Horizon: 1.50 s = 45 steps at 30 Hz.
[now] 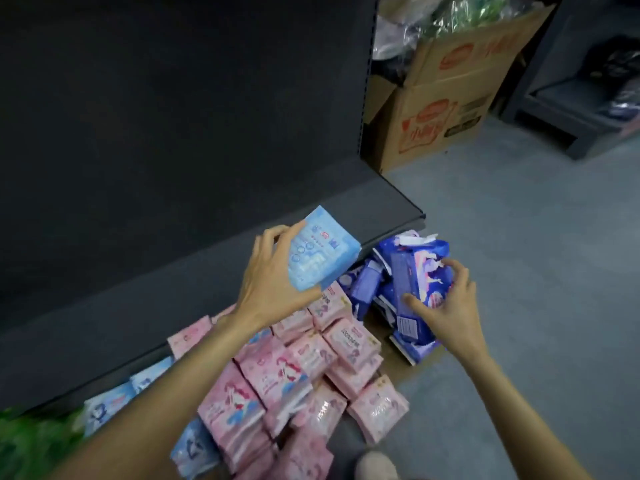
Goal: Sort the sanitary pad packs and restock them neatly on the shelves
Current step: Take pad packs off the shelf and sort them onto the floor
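Early stage, by my read: the dark shelf (pixel 194 271) shows no packs on its board yet, and nearly all stock is on the floor (pixel 519 271). Left hand (pixel 273 282) grips a light blue pack (pixel 323 251), lifted over the shelf's front edge at abt 12 o'clock of the pile. Right hand (pixel 446 306) has fingers curled round a dark blue pack (pixel 415 282) atop the dark blue heap (pixel 377 292) at 3 o'clock. Pink packs (pixel 311 368) lie bunched in the centre, more light blue ones (pixel 107 407) at 8 o'clock. Rough colour grouping looks done; shelving is basically all left. Cardboard boxes (pixel 446 109) stand at 1 o'clock
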Motion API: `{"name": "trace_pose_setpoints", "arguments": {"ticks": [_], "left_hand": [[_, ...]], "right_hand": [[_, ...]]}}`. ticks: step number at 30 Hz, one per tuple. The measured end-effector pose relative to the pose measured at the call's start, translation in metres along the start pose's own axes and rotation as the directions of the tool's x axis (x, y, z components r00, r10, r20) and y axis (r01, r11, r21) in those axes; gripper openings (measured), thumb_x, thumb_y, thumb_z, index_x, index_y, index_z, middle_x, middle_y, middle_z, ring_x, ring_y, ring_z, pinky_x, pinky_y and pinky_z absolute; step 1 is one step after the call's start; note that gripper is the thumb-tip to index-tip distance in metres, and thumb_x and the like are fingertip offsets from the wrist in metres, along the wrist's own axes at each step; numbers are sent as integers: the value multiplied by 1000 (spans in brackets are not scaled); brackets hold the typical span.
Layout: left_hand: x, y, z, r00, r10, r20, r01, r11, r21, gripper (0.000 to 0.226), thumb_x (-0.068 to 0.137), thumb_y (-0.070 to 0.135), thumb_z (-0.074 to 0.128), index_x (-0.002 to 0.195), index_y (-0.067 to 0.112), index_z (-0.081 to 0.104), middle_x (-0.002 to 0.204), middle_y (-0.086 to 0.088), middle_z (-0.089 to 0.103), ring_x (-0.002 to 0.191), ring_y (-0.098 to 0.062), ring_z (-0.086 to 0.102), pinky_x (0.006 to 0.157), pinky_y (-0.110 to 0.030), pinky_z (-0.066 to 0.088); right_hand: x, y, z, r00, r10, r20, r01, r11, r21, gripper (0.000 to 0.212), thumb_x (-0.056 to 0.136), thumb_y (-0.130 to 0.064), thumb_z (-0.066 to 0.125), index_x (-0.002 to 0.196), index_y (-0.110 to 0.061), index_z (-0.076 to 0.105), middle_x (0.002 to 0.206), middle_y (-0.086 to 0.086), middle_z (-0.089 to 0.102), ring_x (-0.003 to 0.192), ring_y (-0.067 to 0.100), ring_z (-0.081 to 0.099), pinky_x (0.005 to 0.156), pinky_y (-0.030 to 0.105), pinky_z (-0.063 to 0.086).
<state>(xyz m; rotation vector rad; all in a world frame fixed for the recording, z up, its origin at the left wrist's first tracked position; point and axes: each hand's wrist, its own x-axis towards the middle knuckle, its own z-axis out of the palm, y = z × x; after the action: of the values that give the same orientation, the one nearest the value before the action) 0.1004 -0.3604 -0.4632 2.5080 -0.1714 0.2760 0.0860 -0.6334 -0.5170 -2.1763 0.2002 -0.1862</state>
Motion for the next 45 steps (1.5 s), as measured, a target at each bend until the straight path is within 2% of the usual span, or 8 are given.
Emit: {"name": "trace_pose_setpoints", "arguments": {"ticks": [10,14,17,20,25,32,36,45], "left_hand": [[-44,-37,126,964,-73,257,68,997,27,95,55,48,65,142,26,36,128,1,37,119,-15,36,92,-21,30],[-54,-45,153,956,-44,289,34,999,39,97,54,55,59,143,25,36,130,1,36,120,-15,34,92,-20,27],[-63,-47,159,947,-22,321,10,999,40,95,55,50,65,143,25,36,132,1,35,122,-12,30,90,-18,26],[-64,-47,151,950,7,314,-18,999,34,95,54,52,66,142,26,38,132,2,36,121,-11,32,87,-20,29],[-74,-55,112,957,89,275,-99,995,22,94,53,64,55,140,29,44,134,10,43,117,-4,40,85,-24,38],[-107,-126,14,984,29,173,-35,999,30,101,55,59,58,147,27,31,134,7,35,119,-11,40,86,-27,42],[-140,-182,-35,971,-207,122,188,970,155,119,47,65,56,151,31,10,134,1,34,121,-20,39,86,-35,44],[-241,-272,-67,689,-712,-134,724,672,157,112,60,58,79,149,43,12,112,-7,43,107,-33,50,82,-47,49]], "right_hand": [[-8,162,41,800,587,-126,-589,808,23,63,88,-39,63,140,-17,35,132,30,41,117,41,48,99,41,36],[12,203,77,786,601,149,-608,794,9,70,87,-41,62,146,-15,34,148,21,30,136,33,31,111,44,30],[-5,209,88,813,529,243,-498,848,-179,63,89,-23,65,144,-12,37,152,18,25,140,29,29,112,34,24],[-24,183,77,901,401,166,-350,897,-269,36,89,-18,62,124,-11,61,132,17,52,118,28,52,101,31,36],[-57,73,70,941,120,317,-155,984,87,25,98,-30,48,120,-23,58,104,-12,65,96,7,59,90,27,47],[-63,-56,134,794,-158,587,84,985,151,39,91,-41,59,125,-25,51,111,-9,58,91,8,59,86,32,52],[-82,-111,214,665,-331,669,378,922,80,40,91,-34,59,128,-20,50,121,3,52,106,17,54,92,29,42],[-147,-171,378,336,-343,877,589,804,89,52,95,-24,52,144,-18,38,127,16,45,111,33,54,103,35,37]]}}
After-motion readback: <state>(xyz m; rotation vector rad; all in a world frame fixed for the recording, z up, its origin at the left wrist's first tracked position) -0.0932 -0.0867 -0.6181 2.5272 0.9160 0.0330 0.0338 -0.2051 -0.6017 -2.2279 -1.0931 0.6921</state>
